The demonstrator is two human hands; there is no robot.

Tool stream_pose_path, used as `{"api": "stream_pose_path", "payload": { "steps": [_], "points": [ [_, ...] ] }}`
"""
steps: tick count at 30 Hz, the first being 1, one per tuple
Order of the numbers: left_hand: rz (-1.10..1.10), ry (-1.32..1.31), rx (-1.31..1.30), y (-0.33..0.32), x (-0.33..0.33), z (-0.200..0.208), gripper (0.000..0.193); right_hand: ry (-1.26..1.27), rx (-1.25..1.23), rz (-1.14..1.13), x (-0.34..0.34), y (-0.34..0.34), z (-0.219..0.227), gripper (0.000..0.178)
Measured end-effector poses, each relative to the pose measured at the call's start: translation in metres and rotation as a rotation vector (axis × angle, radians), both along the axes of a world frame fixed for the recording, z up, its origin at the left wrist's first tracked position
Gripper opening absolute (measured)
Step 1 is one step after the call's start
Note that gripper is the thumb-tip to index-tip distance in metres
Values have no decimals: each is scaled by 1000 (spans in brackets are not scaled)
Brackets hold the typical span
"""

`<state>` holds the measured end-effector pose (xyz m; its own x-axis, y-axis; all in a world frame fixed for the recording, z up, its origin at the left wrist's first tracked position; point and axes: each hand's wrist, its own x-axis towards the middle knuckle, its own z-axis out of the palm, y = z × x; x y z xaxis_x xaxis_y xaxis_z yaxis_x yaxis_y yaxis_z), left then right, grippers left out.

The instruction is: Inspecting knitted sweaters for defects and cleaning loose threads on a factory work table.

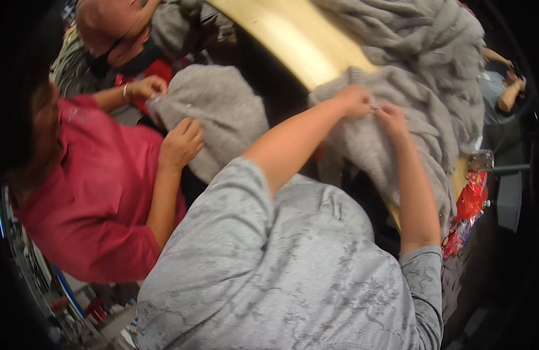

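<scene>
A fuzzy grey knit garment (pixel 368 137) lies over the table edge and hangs down in front of me. A ribbed band shows at its upper edge. My left hand (pixel 355 101) is closed over this garment, its fingertips pinched together. Just to the right, my right hand (pixel 392 121) is also in a pinch, and the fingertips of both hands almost meet. Something tiny and pale shows between them, too small and blurred to name. Whether the fingers also grip the knit cannot be made out.
A large heap of grey knit pieces (pixel 421 35) covers the pale wooden table (pixel 287 41) at far right. Close on my left, a person in red (pixel 106 192) handles another grey knit piece (pixel 220 111). Red plastic packages (pixel 472 195) are at right. Other people work farther off.
</scene>
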<state>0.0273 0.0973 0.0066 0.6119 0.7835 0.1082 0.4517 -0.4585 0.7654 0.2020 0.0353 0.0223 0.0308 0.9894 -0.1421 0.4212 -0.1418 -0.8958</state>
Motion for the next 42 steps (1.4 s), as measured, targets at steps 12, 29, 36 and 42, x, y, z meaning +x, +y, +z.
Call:
{"api": "stream_pose_path", "payload": {
  "steps": [12,29,36,42],
  "points": [
    [-24,-202,-51,-15,-26,13,18,-387,467,-17,-8,-55,23,17],
    [-171,-18,66,-40,23,45,14,-153,138,-219,11,-84,38,26],
    [-140,-43,-154,-40,17,31,10,-93,217,-213,-1,-70,23,23],
    [-43,-42,-226,-44,24,10,9,-263,286,-179,2,-71,16,21]
  ]
}}
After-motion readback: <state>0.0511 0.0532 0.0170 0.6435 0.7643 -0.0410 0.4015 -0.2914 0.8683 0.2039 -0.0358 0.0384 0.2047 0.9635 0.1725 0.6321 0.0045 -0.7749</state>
